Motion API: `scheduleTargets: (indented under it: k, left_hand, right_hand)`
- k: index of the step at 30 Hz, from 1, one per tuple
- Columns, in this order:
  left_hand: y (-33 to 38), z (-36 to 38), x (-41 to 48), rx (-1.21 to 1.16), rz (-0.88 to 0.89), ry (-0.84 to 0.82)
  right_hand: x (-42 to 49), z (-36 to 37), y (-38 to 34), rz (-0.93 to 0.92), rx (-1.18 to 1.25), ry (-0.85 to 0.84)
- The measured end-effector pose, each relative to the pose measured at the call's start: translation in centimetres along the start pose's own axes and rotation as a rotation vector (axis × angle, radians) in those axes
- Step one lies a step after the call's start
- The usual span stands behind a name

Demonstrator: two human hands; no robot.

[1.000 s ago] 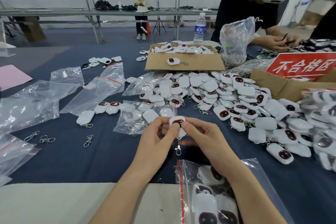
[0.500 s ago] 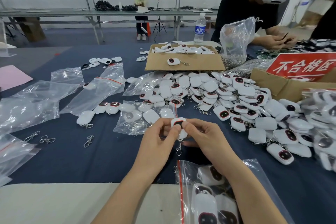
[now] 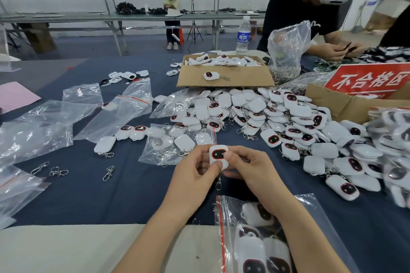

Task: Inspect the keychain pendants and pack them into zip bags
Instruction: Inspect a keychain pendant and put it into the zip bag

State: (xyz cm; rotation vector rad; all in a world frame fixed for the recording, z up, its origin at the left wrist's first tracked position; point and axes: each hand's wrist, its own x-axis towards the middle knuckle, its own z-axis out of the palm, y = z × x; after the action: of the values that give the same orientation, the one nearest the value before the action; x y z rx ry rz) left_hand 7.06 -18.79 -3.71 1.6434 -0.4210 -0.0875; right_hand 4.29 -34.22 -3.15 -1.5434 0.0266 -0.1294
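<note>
So both hands are up over the dark blue counter [image 3: 133, 195] with a single white pendant [image 3: 217, 154] pinched between them. The left hand [image 3: 195, 170] has its grip curled round the lower left edge, thumb pressed on the bottom of the face. The right hand [image 3: 250, 168] has its grip on the right side, thumb on the front and fingers tucked behind. The pendant's dark, red-rimmed window faces up at the camera, and its metal clasp [image 3: 218, 183] dangles below, between the two wrists. Right under the right forearm, at the near edge, lies a zip bag [image 3: 311, 206] with a red strip along its mouth and a few pendants inside. Beyond the hands there's a big pile of pendants [image 3: 277, 122] sprawling off to the right, and just left of the held one sits another partly filled bag [image 3: 155, 153]. Flat clear bags [image 3: 115, 115] are scattered across the left side, with a few loose clasps [image 3: 108, 173] lying near them. Further back is a cardboard box [image 3: 244, 77] holding more pendants, one of them sitting on its front flap, plus a water bottle [image 3: 243, 35] behind it. A red sign [image 3: 368, 80] stands in a second box on the right, and a person in a black shirt [image 3: 288, 6] is working across the counter.
</note>
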Motion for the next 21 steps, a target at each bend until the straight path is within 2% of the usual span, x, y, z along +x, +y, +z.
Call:
scheduleTargets:
  k: [10,14,17,21]
  left_hand:
    - [0.09,0.16,0.00,-0.002,0.000,0.004]
    - [0.16,0.51,0.08,0.024,0.010,0.071]
    - [0.05,0.52,0.05,0.163,0.075,0.163]
    - [0.05,0.39,-0.12,0.421,0.286,0.210]
  right_hand:
    - [0.09,0.00,0.06,0.002,-0.005,0.005]
    - [0.14,-0.16,0.18,0.007,0.003,0.024]
    - [0.16,-0.20,0.20,-0.015,0.012,0.008]
    - [-0.11,-0.17,-0.01,-0.087,0.026,-0.056]
